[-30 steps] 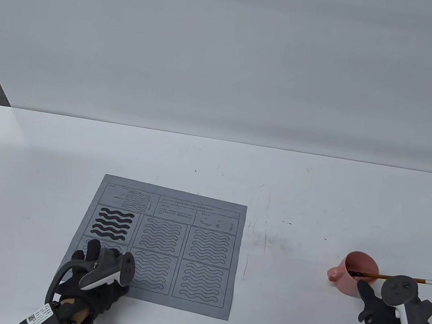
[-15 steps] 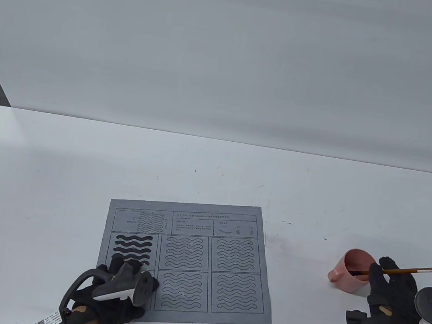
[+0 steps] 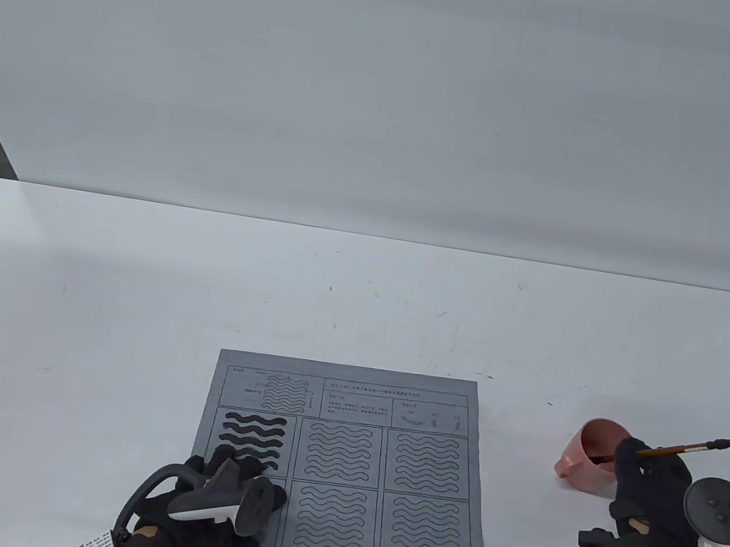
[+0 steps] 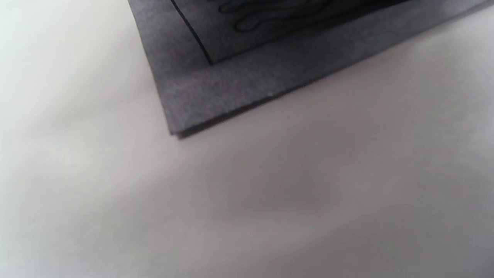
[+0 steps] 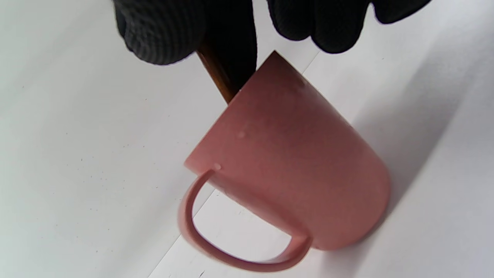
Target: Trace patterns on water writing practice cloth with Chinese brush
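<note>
A: Starting at the left, we have our left hand [image 3: 200, 502] resting on the near left corner of the practice cloth [image 3: 387, 400], fingers spread flat on the lower left panel as far as we can tell under the tracker. The cloth lies flat on the table [image 3: 91, 315], with one panel, the filled waves [image 3: 253, 436], dark from top to bottom and five panels only outlined.

B: And at the right, our right hand [image 3: 650, 498] grips the brush [image 3: 688, 448] by its shaft, fingers closed round it, with the tip down inside the pink cup [image 3: 587, 457].

A: So we judge this the loading step: wetting the brush between panels. Next we need to lift the tip clear of the rim and carry it over to an unfilled panel, while our left hand pins the cloth.

B: The right wrist view adds something: the brown shaft [image 5: 218, 75] passing behind the cup's rim [image 5: 254, 73], and the handle [image 5: 231, 251]. We cannot see the bristles or any water in any view.

A: The left wrist view shows only the cloth's corner [image 4: 185, 100] lying flat on the table, no fingers.
</note>
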{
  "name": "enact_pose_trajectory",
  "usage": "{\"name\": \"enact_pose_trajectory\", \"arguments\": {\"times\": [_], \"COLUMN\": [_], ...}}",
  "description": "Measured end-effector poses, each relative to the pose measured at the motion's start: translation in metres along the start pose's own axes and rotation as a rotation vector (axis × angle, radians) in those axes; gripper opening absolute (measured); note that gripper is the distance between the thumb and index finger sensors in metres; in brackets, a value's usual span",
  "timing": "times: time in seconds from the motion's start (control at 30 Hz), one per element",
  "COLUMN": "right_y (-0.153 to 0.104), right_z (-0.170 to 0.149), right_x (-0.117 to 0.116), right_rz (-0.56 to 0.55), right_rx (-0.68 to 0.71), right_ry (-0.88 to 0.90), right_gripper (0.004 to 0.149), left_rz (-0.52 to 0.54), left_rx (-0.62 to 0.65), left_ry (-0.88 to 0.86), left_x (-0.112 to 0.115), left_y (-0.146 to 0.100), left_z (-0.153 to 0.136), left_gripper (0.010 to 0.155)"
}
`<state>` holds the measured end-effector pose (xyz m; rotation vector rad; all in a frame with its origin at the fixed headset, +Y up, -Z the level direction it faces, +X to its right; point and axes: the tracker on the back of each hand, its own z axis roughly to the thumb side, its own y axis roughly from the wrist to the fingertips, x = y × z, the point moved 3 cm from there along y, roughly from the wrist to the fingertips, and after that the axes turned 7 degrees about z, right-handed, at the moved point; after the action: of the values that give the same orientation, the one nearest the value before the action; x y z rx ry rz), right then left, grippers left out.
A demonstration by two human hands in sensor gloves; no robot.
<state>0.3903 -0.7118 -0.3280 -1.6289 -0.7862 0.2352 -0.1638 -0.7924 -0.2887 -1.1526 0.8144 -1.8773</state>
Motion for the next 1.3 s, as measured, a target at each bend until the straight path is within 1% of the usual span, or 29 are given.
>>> {"name": "enact_pose_trajectory", "arguments": {"times": [0.03, 0.1, 0.2, 0.27, 0.33, 0.43, 0.5, 0.53, 0.6, 0.7, 0.73, 0.87, 0.9, 0.93, 1.03, 1.1, 1.17, 1.3], "right_y": [0.000, -0.002, -0.004, -0.008, -0.011, -0.011, -0.010, -0.010, -0.011, -0.013, -0.015, -0.022, -0.023, -0.023, -0.020, -0.017, -0.016, -0.012], "right_z": [0.001, 0.006, 0.013, 0.018, 0.020, 0.018, 0.015, 0.014, 0.012, 0.014, 0.015, 0.016, 0.015, 0.014, 0.009, 0.005, 0.001, -0.003], "right_x": [0.000, 0.001, 0.005, 0.014, 0.022, 0.030, 0.035, 0.037, 0.043, 0.052, 0.057, 0.071, 0.075, 0.076, 0.077, 0.076, 0.075, 0.072], "right_rz": [0.001, -0.008, -0.023, -0.055, -0.075, -0.041, -0.027, -0.038, -0.065, -0.107, -0.142, -0.225, -0.262, -0.270, -0.272, -0.243, -0.224, -0.106], "right_rx": [0.003, 0.021, 0.039, 0.024, 0.042, 0.067, 0.078, 0.087, 0.104, 0.149, 0.161, 0.205, 0.217, 0.217, 0.198, 0.180, 0.133, 0.081], "right_ry": [-0.006, -0.024, -0.050, -0.047, 0.013, 0.105, 0.156, 0.182, 0.205, 0.217, 0.228, 0.266, 0.281, 0.283, 0.260, 0.246, 0.246, 0.233], "right_gripper": [0.047, 0.046, 0.046, 0.045, 0.044, 0.043, 0.042, 0.042, 0.041, 0.039, 0.038, 0.039, 0.039, 0.039, 0.038, 0.038, 0.038, 0.038], "left_rz": [0.014, 0.082, 0.117, 0.082, 0.029, -0.020, -0.031, -0.030, -0.034, -0.072, -0.075, -0.117, -0.123, -0.123, -0.120, -0.123, -0.125, -0.128], "left_rx": [-0.003, -0.041, -0.117, -0.130, -0.123, -0.100, -0.083, -0.076, -0.064, -0.063, -0.062, -0.079, -0.083, -0.083, -0.082, -0.084, -0.084, -0.085], "left_ry": [-0.005, -0.003, 0.033, 0.030, 0.006, -0.051, -0.055, -0.040, -0.014, -0.011, -0.016, -0.028, -0.037, -0.037, -0.024, -0.020, -0.019, -0.016], "left_x": [-0.002, -0.007, -0.009, -0.003, 0.004, 0.010, 0.010, 0.009, 0.010, 0.013, 0.014, 0.017, 0.018, 0.018, 0.017, 0.017, 0.016, 0.016], "left_y": [0.000, 0.000, 0.002, 0.006, 0.010, 0.014, 0.014, 0.012, 0.011, 0.010, 0.010, 0.011, 0.011, 0.011, 0.011, 0.010, 0.010, 0.010], "left_z": [0.000, -0.005, -0.015, -0.021, -0.024, -0.024, -0.020, -0.018, -0.012, -0.006, -0.005, -0.008, -0.008, -0.008, -0.008, -0.008, -0.008, -0.007], "left_gripper": [0.087, 0.090, 0.092, 0.092, 0.090, 0.090, 0.091, 0.091, 0.092, 0.092, 0.092, 0.091, 0.091, 0.091, 0.090, 0.090, 0.090, 0.090]}}
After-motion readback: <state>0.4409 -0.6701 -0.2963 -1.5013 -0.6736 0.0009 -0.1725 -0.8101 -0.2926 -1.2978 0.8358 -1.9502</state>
